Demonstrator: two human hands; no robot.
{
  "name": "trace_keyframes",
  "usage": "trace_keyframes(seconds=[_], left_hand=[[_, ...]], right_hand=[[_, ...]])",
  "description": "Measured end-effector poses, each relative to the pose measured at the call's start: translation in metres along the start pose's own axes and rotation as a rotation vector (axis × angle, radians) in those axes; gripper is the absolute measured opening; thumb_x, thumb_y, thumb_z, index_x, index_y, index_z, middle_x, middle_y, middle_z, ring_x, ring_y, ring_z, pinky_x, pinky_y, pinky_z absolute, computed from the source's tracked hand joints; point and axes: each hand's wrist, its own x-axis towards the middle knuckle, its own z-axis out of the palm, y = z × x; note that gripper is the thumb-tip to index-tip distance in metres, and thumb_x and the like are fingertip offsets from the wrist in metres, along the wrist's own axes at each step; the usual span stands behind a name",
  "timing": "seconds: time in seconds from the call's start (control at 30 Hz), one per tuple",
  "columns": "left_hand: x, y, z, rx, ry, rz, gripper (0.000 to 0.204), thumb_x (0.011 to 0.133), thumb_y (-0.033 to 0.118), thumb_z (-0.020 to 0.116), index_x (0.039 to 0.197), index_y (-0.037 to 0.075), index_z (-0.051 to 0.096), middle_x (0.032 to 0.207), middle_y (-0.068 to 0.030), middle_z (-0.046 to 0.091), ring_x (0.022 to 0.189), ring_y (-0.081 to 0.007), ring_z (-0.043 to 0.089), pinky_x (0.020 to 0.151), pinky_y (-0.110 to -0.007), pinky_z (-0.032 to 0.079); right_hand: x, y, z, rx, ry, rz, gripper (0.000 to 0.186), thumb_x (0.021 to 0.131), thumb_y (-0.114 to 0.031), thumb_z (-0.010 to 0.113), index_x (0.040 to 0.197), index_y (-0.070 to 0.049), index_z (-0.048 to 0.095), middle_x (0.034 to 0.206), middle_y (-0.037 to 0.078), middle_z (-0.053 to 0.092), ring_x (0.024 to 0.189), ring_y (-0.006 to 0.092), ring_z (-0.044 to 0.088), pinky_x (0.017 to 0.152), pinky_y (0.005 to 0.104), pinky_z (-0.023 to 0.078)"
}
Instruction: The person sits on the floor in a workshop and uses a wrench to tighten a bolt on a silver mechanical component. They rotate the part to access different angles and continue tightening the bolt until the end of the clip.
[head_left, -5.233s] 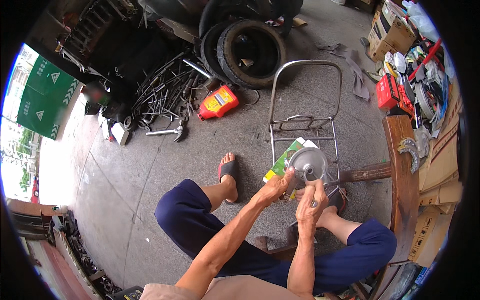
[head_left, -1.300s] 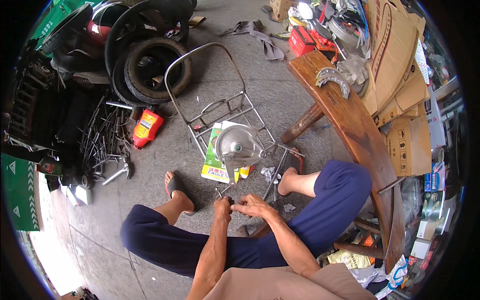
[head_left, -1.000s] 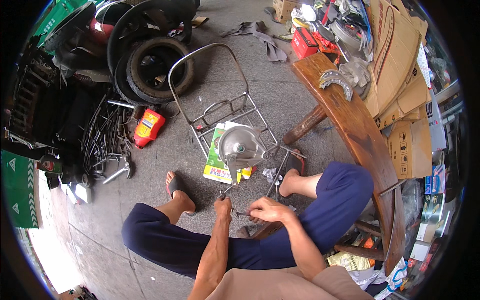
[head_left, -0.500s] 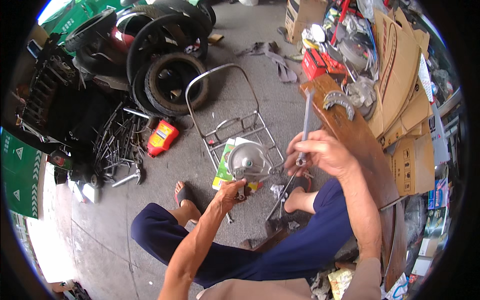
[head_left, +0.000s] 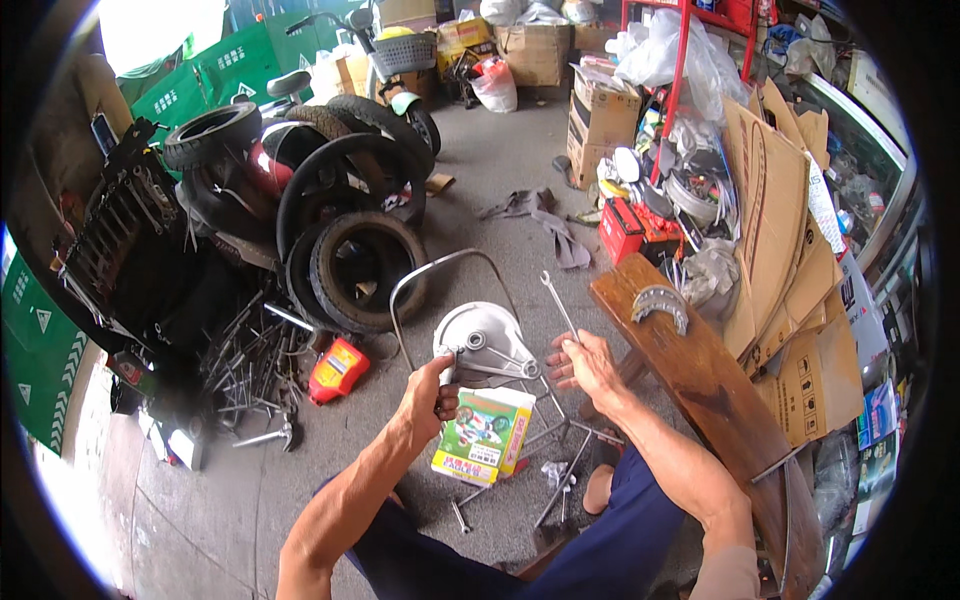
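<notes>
My left hand (head_left: 430,398) is closed around the lower left edge of a round metal brake plate (head_left: 468,327), held up with its hub hole and projecting arm facing me. A short metal part stands up by my left thumb; I cannot tell what it is. Right of the plate, my right hand (head_left: 590,368) grips a combination wrench (head_left: 559,304) between thumb and fingers, its open jaw pointing up and away. The other fingers are stretched toward the plate's arm. Below the plate lies a colourful cardboard box (head_left: 482,436), near a metal tube rack (head_left: 398,310) on the floor.
On the right, a wooden bench (head_left: 690,370) carries curved brake shoes (head_left: 665,303). Stacked tires (head_left: 368,270) lie at the left behind scattered tools, a hammer (head_left: 268,436) and a red-yellow bottle (head_left: 338,371). Flattened cardboard (head_left: 775,210) leans beyond the bench. A red battery (head_left: 621,231) sits nearby.
The view has tilted up, showing more of the background. The brake plate is raised and turned, uncovering the box. My right hand has brought the wrench lower, closer to the plate.
</notes>
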Motion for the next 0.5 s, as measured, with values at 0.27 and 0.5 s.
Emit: trace_keyframes(seconds=[0.27,0.5], left_hand=[[-0.033,0.020,0.011,-0.186,-0.162,0.275,0.062,0.087,0.072,0.047,0.081,0.011,0.053,0.052,0.0060,0.029,0.043,-0.0080,0.026,0.042,-0.025,0.019],[-0.020,0.009,0.015,-0.232,-0.195,0.211,0.048,0.090,0.057,0.051,0.080,0.010,0.053,0.052,0.0055,0.030,0.044,-0.0091,0.028,0.043,-0.025,0.021]], right_hand=[[-0.004,-0.037,0.024,0.251,-0.056,-0.303,0.031,0.103,-0.025,0.046,0.116,0.000,0.057,0.096,0.011,0.062,0.079,0.0208,0.068,0.065,0.0320,0.060],[0.007,-0.025,0.050,0.072,0.050,-0.300,0.039,0.103,-0.032,0.045,0.118,0.002,0.055,0.082,0.008,0.058,0.059,0.0125,0.061,0.046,0.0261,0.054]])
